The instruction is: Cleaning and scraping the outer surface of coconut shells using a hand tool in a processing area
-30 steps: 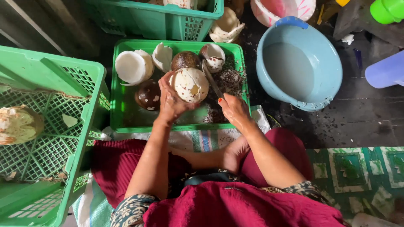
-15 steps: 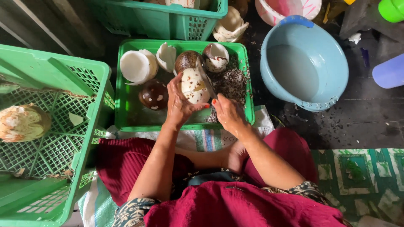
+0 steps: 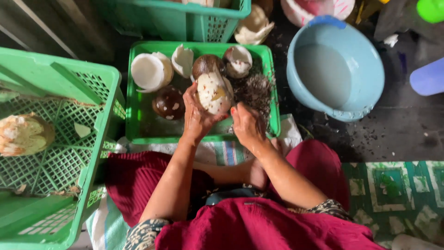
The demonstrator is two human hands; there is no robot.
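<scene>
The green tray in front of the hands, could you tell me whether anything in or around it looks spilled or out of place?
Yes. Dark shavings lie heaped in the right part of the green tray, and more flecks are scattered over the dark floor below the blue basin. The left hand holds a partly peeled coconut, which has lost most of its brown skin.

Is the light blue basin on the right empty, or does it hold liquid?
It holds liquid: the light blue basin shows a cloudy, pale grey pool with a clear waterline partway up its wall.

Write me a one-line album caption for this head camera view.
Seated over a green tray of coconut pieces, the left hand cradles a half-peeled coconut while the right hand works beside it.
</scene>
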